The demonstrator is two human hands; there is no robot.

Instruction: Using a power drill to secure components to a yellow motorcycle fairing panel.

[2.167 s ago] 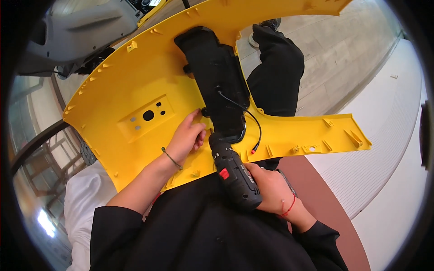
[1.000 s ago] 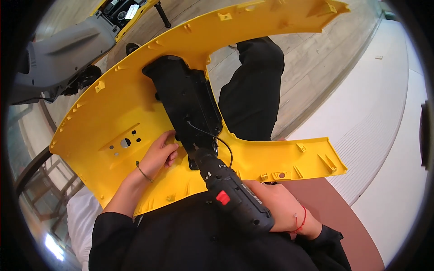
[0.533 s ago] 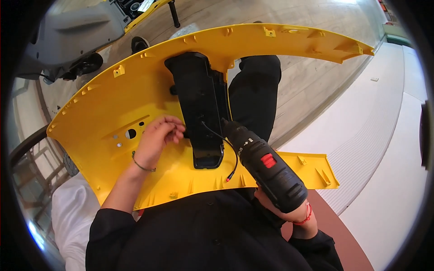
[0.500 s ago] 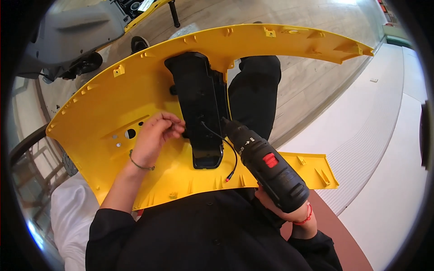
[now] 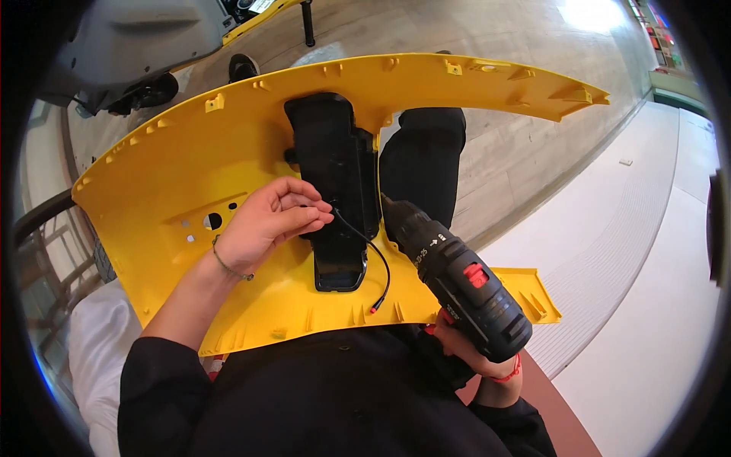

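Observation:
A curved yellow plastic panel (image 5: 175,145) lies across my lap with its ribbed inner side up. Set in its middle is a long black plastic housing (image 5: 324,145), and a thin black cable (image 5: 387,274) with a red-tipped connector comes out of it. Over the housing, my left hand (image 5: 278,217) has thumb and fingertips pinched together beside the cable's upper end; whatever is between them is too small to make out. My right hand (image 5: 461,343) grips a black cordless drill (image 5: 464,266) with a red switch. Its bit points up and left, just right of the housing, apart from it.
A grey and yellow machine (image 5: 145,46) stands at the far left on the wood-look floor (image 5: 525,160). To the right is a white ribbed surface (image 5: 579,251). White cloth (image 5: 95,343) hangs at the lower left, near a dark bar (image 5: 42,217).
My left hand has moved right, from the housing's edge to over it by the cable's upper end, fingers closer together. The drill has shifted slightly right, and the view has tilted a little.

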